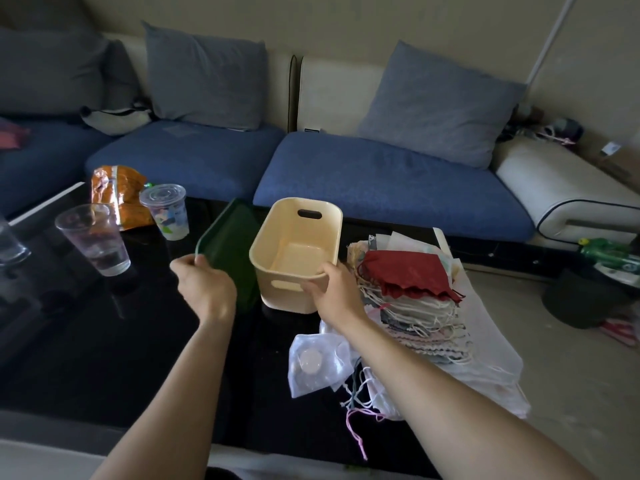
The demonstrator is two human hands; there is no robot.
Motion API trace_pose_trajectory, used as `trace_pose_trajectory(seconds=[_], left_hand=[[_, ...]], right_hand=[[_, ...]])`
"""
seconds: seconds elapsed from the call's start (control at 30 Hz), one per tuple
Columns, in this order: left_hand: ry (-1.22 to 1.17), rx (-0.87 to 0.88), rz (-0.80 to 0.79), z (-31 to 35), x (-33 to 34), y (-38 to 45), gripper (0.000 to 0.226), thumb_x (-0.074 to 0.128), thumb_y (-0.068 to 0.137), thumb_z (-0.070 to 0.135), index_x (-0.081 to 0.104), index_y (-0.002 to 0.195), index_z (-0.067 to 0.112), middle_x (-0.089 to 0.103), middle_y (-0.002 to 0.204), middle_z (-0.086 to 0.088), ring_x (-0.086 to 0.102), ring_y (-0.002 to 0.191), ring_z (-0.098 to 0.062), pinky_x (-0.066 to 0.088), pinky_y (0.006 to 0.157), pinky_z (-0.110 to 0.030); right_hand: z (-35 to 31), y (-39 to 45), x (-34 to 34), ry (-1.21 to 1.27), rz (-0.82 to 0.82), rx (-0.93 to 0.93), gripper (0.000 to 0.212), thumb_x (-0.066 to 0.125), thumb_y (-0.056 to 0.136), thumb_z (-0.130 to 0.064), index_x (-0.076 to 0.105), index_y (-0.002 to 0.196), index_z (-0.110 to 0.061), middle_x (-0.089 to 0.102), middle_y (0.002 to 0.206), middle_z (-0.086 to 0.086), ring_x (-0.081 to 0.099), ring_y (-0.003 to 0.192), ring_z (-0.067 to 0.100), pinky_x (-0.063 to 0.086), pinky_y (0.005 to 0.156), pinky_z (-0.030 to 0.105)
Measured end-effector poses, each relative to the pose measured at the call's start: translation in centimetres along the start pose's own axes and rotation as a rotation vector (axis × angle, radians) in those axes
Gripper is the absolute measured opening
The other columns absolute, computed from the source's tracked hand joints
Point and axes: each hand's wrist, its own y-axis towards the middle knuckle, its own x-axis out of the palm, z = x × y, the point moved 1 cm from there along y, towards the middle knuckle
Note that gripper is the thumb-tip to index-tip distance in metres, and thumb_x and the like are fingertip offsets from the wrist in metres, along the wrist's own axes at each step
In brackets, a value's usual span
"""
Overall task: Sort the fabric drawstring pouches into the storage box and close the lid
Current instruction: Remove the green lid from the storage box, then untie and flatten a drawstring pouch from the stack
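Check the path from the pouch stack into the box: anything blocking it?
Nothing visible blocks it. The lid is off, held by the left hand left of the storage box, which is open and empty. The pouch stack sits just right of it; only the right hand, gripping the near rim, lies between.

A long sofa (381,181) with dark blue seat cushions and a cream leather frame is set along a plain beige wall (346,19). Grey-blue square pillows (207,81) are propped against its backrest. A glossy black bench (86,323) is placed in front of it. A pale, dusty floor (571,375) is seen at the right, dimly lit.
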Motion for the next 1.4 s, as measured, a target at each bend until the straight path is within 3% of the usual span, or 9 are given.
trace_pose_trajectory(seconds=[0.17, 0.33, 0.43, 0.6, 0.7, 0.8, 0.9, 1.03, 1.4], left_hand=[[0.248, -0.088, -0.108, -3.2, -0.9, 2.3, 0.048, 0.049, 0.087, -0.008, 0.037, 0.131, 0.010, 0.051, 0.130, -0.019, 0.055, 0.115, -0.039, 0.051, 0.092, -0.046], [0.592, -0.183, -0.165, -4.6, -0.7, 3.6, 0.075, 0.056, 0.087, 0.004, 0.016, 0.150, -0.001, 0.011, 0.157, -0.026, 0.019, 0.143, -0.042, 0.026, 0.114, -0.052], [0.568, -0.131, -0.099, -4.8, -0.2, 3.0, 0.091, 0.051, 0.086, 0.010, -0.006, 0.156, 0.003, -0.011, 0.162, -0.024, -0.009, 0.150, -0.036, 0.004, 0.121, -0.051], [0.126, 0.481, 0.095, -0.4, 1.0, -0.8, 0.062, 0.049, 0.077, 0.000, 0.040, 0.138, 0.007, 0.031, 0.146, -0.015, 0.033, 0.134, -0.033, 0.028, 0.110, -0.046], [0.016, 0.776, -0.161, 2.2, 2.2, -6.1, 0.031, 0.049, 0.081, -0.005, 0.060, 0.108, 0.008, 0.052, 0.112, -0.001, 0.052, 0.102, -0.016, 0.044, 0.088, -0.030], [0.276, 0.830, -0.747, 1.6, 3.3, -11.7, 0.016, 0.052, 0.093, 0.006, 0.065, 0.094, 0.016, 0.064, 0.089, 0.008, 0.060, 0.077, -0.010, 0.049, 0.069, -0.024], [0.716, 0.915, -1.026, -1.7, 4.2, -13.6, 0.023, 0.051, 0.097, 0.024, 0.065, 0.114, 0.017, 0.063, 0.115, 0.001, 0.063, 0.097, -0.017, 0.054, 0.082, -0.037], [0.930, 0.854, -1.091, -4.0, 5.0, -13.3, 0.040, 0.055, 0.096, 0.034, 0.055, 0.131, 0.015, 0.056, 0.129, -0.003, 0.051, 0.123, -0.022, 0.046, 0.099, -0.039], [1.125, 0.919, -0.954, -4.7, 6.1, -13.3, 0.016, 0.050, 0.096, 0.013, 0.064, 0.099, 0.019, 0.067, 0.099, 0.000, 0.063, 0.095, -0.022, 0.041, 0.074, -0.030]], right_hand=[[0.0, 0.4, -0.1, -0.016, -0.013, -0.002, 0.023, 0.070, 0.091, -0.039, 0.056, 0.088, -0.021, 0.055, 0.109, -0.001, 0.054, 0.100, 0.018, 0.047, 0.085, 0.036], [0.2, 0.7, -0.4, -0.050, -0.030, -0.015, 0.024, 0.070, 0.091, -0.041, 0.062, 0.096, -0.018, 0.060, 0.109, 0.003, 0.057, 0.102, 0.022, 0.047, 0.084, 0.034], [0.1, 0.6, -1.0, -0.109, -0.047, -0.038, 0.042, 0.070, 0.092, -0.038, 0.059, 0.128, -0.019, 0.061, 0.128, 0.005, 0.055, 0.119, 0.024, 0.045, 0.094, 0.033], [-0.6, 0.0, -4.5, -0.162, 0.000, -0.090, 0.059, 0.070, 0.090, -0.019, 0.044, 0.143, -0.017, 0.059, 0.130, 0.008, 0.060, 0.115, 0.025, 0.052, 0.093, 0.039], [-0.1, -0.3, -7.9, -0.123, 0.083, -0.102, 0.027, 0.067, 0.089, -0.015, 0.064, 0.116, -0.013, 0.069, 0.102, 0.002, 0.066, 0.090, 0.018, 0.055, 0.083, 0.039], [1.6, -1.2, -11.0, -0.101, 0.130, -0.111, 0.006, 0.067, 0.089, -0.013, 0.071, 0.091, -0.017, 0.068, 0.079, -0.009, 0.063, 0.071, 0.004, 0.052, 0.069, 0.022], [3.7, -2.8, -12.8, -0.070, 0.156, -0.131, 0.005, 0.068, 0.090, -0.011, 0.073, 0.090, -0.013, 0.066, 0.078, -0.012, 0.059, 0.067, -0.005, 0.045, 0.062, 0.006], [6.3, -5.1, -13.1, 0.001, 0.053, -0.157, 0.007, 0.067, 0.092, -0.010, 0.072, 0.094, -0.014, 0.068, 0.080, -0.011, 0.064, 0.071, 0.000, 0.047, 0.064, 0.009], [8.4, -8.4, -10.5, 0.177, -0.081, -0.195, 0.006, 0.072, 0.092, -0.014, 0.073, 0.098, -0.012, 0.067, 0.084, -0.019, 0.065, 0.081, -0.001, 0.049, 0.068, 0.010]])
